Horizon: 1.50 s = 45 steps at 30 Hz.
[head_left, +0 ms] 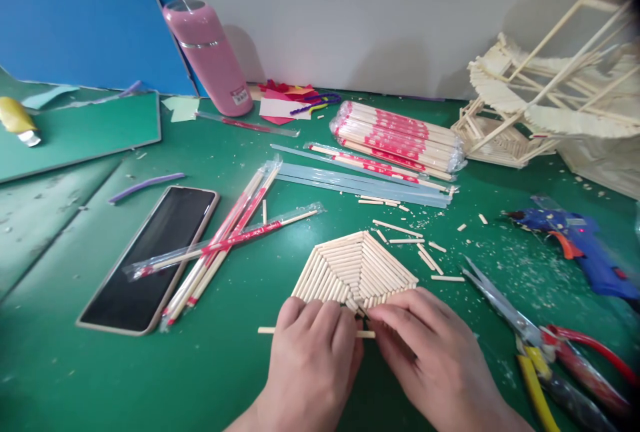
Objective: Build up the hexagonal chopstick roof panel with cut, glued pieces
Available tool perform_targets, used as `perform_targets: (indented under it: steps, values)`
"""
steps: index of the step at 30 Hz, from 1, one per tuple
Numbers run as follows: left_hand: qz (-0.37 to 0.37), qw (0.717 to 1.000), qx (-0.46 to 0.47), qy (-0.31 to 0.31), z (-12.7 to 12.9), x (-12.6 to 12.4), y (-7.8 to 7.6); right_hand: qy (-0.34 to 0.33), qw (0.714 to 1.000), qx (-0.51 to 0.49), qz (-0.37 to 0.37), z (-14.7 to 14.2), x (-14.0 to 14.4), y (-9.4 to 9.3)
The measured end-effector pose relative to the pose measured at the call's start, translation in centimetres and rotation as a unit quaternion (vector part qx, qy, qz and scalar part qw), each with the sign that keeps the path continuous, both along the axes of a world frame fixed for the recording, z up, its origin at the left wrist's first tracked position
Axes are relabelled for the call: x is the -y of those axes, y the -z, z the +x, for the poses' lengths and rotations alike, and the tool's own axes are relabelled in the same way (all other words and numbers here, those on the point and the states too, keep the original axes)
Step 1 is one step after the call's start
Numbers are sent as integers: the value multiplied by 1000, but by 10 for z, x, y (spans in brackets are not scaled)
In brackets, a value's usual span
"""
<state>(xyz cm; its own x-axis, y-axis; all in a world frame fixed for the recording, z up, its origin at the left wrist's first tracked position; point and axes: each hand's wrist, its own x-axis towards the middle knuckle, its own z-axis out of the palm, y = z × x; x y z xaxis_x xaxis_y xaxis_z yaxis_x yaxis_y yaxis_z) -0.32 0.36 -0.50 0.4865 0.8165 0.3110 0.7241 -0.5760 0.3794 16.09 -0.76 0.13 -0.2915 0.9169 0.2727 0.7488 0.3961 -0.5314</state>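
Bearing unreadable red print: chopstick wrappers [400, 135].

Bright, even light; soft shadows on the wall [380, 32] behind the bottle [210, 55]. Edges bend; top right corner dark, blurred.

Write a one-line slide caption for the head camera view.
Both hands, left hand and right hand, press on a fan-shaped panel of wooden sticks on a green mat, scissors alongside.

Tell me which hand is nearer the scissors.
Right. The right hand lies just left of the scissors; the left hand is farther left, beyond it.
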Motion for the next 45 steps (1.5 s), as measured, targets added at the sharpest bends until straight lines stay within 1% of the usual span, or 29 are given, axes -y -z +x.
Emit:
perform_targets:
  steps: [6,10,13,16,20,24,27,32,35,40,45]
  values:
    - [2,1000,-5,12,-5,3,-3,-22,998,59,-13,-7,-3,-7]
    - [1,1000,-10,22,-7,6,-4,-26,994,105,4,-11,-3,-10]
    - [-2,999,-17,30,-7,8,-2,-21,992,124,19,-14,-1,-9]
    - [3,999,-16,31,-8,9,0,-23,994,108,11,-13,1,-6]
    - [1,999,-21,29,-9,9,1,-28,997,72,-19,-10,4,-4]
    - [-6,999,-18,29,-10,9,0,-39,994,88,-58,-10,5,-5]
    - [-7,999,-17,31,-10,9,0,-35,991,109,-65,-12,5,-5]
    - [-8,999,-26,32,-10,6,1,-31,994,65,-84,-13,6,-5]
    - [-1,999,-22,32,-10,5,1,-31,995,50,-77,-13,6,-4]
    - [-3,999,-16,32,-10,5,1,-33,996,56,-61,-13,5,-1]
    - [-3,999,-15,35,-10,4,3,-18,999,4,-30,-8,4,-1]
